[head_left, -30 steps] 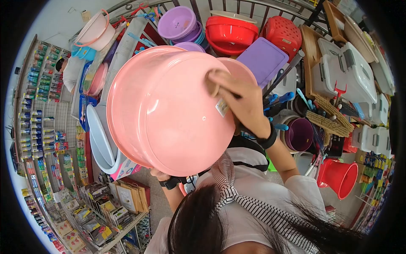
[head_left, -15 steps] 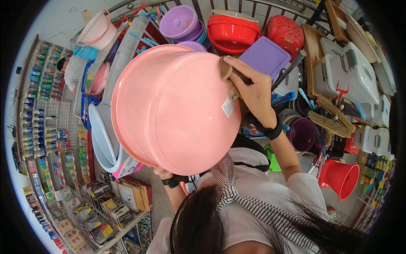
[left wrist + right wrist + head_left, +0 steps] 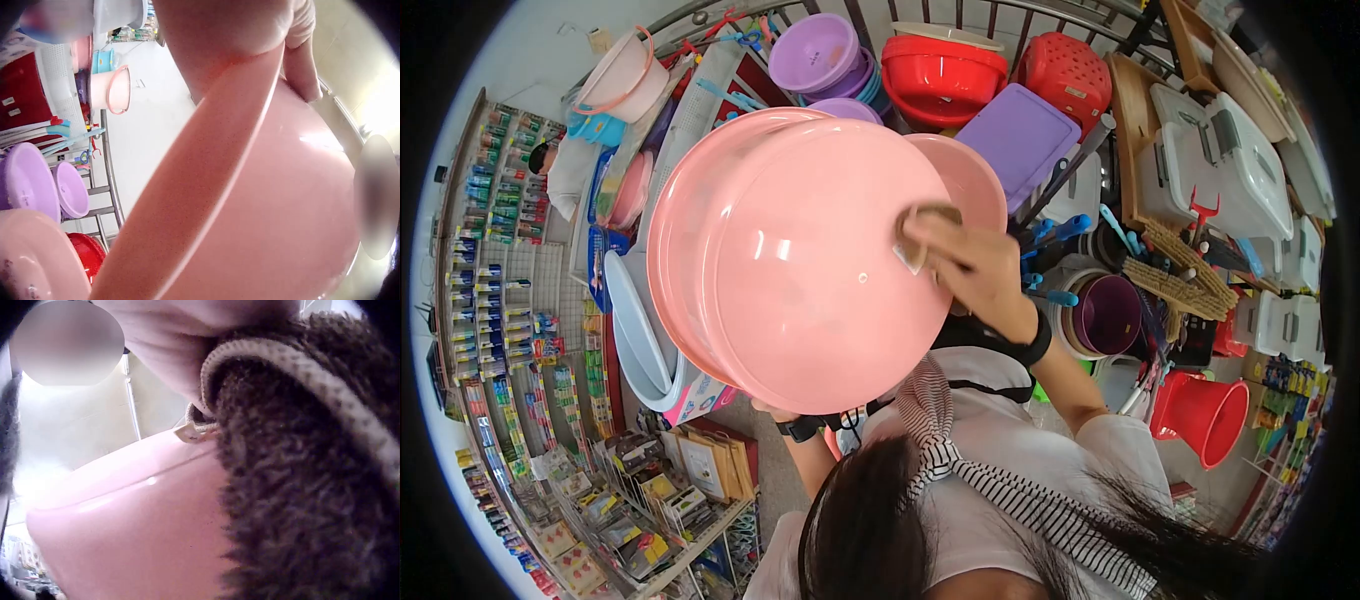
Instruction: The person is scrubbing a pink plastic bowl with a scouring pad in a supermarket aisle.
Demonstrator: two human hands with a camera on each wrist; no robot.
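Observation:
A large pink basin (image 3: 820, 270) is held up with its underside toward the head camera. The left hand (image 3: 772, 408) grips its rim at the lower edge; in the left wrist view the fingers of the left hand (image 3: 300, 56) curl over the rim. Against the basin's right side, the right hand (image 3: 980, 275) pinches a brown cloth (image 3: 915, 225) and presses it beside a white sticker (image 3: 910, 256). In the right wrist view the cloth (image 3: 300, 481) is fuzzy with a beige edging and lies along the basin (image 3: 144, 531).
Behind stand purple basins (image 3: 815, 55), red basins (image 3: 945, 80) and a purple lid (image 3: 1018, 140). Another pink basin (image 3: 980, 175) shows beyond the held one. Grey-blue tubs (image 3: 635, 330) are at left, clear storage boxes (image 3: 1220, 160) and a red bucket (image 3: 1210, 420) at right.
The right hand with the cloth has moved down and left from the basin's upper right edge since half a second ago. The basin has shifted slightly left and turned, and the left hand still grips its rim.

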